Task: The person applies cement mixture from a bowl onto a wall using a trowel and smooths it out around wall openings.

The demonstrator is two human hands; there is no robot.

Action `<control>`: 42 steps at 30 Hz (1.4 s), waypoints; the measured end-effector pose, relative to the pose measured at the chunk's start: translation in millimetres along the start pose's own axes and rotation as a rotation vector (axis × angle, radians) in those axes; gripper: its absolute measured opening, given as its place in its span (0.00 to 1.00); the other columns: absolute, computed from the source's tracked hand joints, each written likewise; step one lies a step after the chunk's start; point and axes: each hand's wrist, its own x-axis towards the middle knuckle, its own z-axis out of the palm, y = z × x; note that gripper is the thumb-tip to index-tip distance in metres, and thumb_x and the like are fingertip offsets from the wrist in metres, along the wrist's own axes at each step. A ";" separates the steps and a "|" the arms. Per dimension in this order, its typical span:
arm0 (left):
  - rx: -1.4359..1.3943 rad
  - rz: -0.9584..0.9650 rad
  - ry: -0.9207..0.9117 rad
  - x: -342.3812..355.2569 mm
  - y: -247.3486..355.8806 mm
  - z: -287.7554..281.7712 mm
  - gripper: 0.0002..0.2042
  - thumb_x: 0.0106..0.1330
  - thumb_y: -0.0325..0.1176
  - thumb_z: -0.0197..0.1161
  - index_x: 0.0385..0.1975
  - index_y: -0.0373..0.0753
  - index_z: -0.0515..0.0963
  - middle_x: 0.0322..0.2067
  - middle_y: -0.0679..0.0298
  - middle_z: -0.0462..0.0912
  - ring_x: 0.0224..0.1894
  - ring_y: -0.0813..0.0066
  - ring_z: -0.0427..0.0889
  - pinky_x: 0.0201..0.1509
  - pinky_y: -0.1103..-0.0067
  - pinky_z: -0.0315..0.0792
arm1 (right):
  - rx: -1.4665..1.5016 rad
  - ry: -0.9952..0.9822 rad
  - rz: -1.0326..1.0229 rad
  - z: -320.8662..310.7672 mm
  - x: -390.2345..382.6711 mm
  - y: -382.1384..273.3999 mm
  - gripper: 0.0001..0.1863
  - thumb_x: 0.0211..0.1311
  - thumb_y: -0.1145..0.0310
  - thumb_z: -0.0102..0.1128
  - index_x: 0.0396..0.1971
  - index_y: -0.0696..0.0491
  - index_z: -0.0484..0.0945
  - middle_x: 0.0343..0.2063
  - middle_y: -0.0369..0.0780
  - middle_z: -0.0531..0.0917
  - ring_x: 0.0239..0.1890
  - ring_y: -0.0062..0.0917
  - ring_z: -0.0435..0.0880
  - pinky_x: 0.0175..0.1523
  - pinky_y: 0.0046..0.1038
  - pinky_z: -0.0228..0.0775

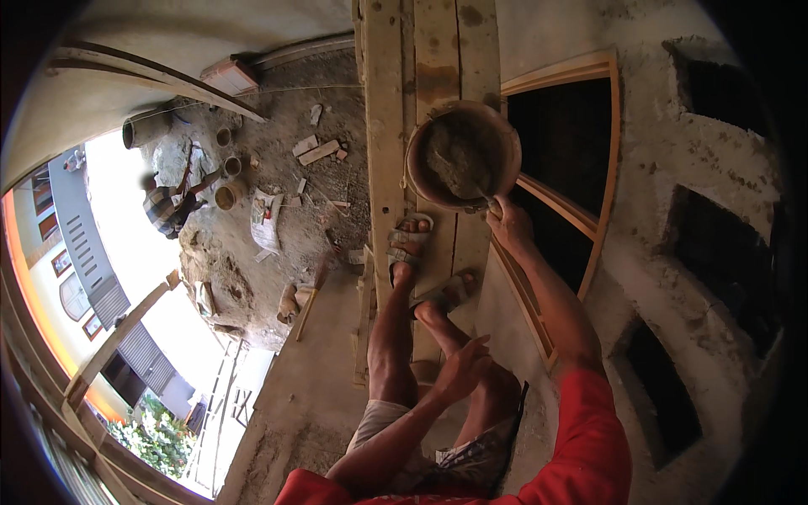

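Note:
My right hand [511, 223] is closed round the handle of a trowel [492, 204], whose blade reaches into a round bucket [411, 172]. Wet grey mortar [457, 158] lies in the bucket and hides part of the blade. The bucket stands on a raised wooden plank platform [436, 50], just past my sandalled feet. My left hand [463, 370] hovers by my knee with its fingers loosely stretched out, and nothing shows in it.
An orange-brown wooden frame [613, 143] borders the planks on the right, beside a rough plastered wall [631, 278] with dark openings. Far below on the left, another person [164, 206] bends near buckets [227, 196]. Broken bricks [318, 152] and a white sack [266, 215] lie on the ground.

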 end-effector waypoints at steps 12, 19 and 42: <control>-0.223 -0.153 -0.044 13.7 -3.4 -6.3 0.24 0.70 0.31 0.58 0.65 0.32 0.68 0.43 0.63 0.78 0.40 0.77 0.77 0.46 0.78 0.74 | 0.210 0.176 -0.075 -33.9 -54.2 -0.9 0.22 0.61 0.62 0.59 0.56 0.50 0.75 0.33 0.49 0.85 0.36 0.44 0.85 0.43 0.44 0.76; 0.002 0.016 0.004 13.6 -0.4 -2.2 0.21 0.68 0.35 0.57 0.57 0.31 0.75 0.33 0.56 0.81 0.31 0.72 0.80 0.34 0.77 0.76 | 0.187 0.273 -0.028 -229.5 -217.6 -32.4 0.14 0.61 0.65 0.63 0.42 0.56 0.78 0.28 0.49 0.84 0.30 0.40 0.87 0.34 0.39 0.76; 0.674 0.210 -0.042 23.3 101.1 -39.4 0.26 0.63 0.36 0.58 0.60 0.32 0.73 0.48 0.42 0.83 0.52 0.46 0.81 0.58 0.62 0.72 | 0.599 0.368 0.469 -559.7 -592.5 -116.3 0.20 0.60 0.60 0.66 0.50 0.55 0.81 0.38 0.40 0.85 0.34 0.25 0.84 0.40 0.29 0.78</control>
